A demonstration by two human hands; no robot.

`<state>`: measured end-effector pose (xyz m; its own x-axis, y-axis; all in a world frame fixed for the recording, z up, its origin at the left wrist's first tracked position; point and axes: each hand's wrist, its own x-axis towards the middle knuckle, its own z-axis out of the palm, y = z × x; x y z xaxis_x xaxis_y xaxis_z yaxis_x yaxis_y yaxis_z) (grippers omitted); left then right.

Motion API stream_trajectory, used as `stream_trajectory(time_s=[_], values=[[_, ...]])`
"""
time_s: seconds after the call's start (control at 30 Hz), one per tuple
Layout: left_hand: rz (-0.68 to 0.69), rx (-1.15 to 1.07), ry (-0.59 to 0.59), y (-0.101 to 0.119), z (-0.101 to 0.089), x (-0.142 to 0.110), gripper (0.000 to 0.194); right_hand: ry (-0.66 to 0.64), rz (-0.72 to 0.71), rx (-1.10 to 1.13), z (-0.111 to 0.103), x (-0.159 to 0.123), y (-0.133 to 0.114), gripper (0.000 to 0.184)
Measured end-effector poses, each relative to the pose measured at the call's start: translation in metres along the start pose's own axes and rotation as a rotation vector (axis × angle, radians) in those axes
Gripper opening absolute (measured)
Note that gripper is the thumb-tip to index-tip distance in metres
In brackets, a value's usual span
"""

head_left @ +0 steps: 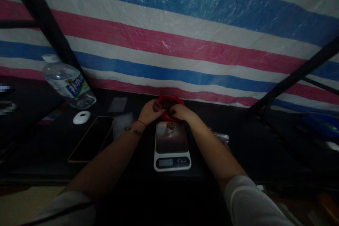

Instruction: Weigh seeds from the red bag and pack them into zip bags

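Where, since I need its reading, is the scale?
In the head view, the scale sits at lower centre, right of the phone, in front of the red container.

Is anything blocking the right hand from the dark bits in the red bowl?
No, nothing visible: the right hand is at the dark bits in the red bowl. The left hand holds a round red thing at the bowl's left side, not between them.
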<state>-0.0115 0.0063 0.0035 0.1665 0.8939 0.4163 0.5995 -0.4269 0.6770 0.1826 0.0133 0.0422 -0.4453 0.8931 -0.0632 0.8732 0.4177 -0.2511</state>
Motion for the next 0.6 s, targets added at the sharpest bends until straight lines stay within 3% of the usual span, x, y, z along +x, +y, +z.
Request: stream_trajectory(time_s=[0.3,0.6], values=[[-0.046,0.033,-0.015,-0.004,0.003,0.002,0.049,0.093,-0.029,-0.019,0.01,-0.003,0.005,0.022],[-0.047,0.039,-0.023,-0.006,0.004,0.003,0.051,0.211,0.006,0.016,-0.001,-0.01,0.001,0.018]])
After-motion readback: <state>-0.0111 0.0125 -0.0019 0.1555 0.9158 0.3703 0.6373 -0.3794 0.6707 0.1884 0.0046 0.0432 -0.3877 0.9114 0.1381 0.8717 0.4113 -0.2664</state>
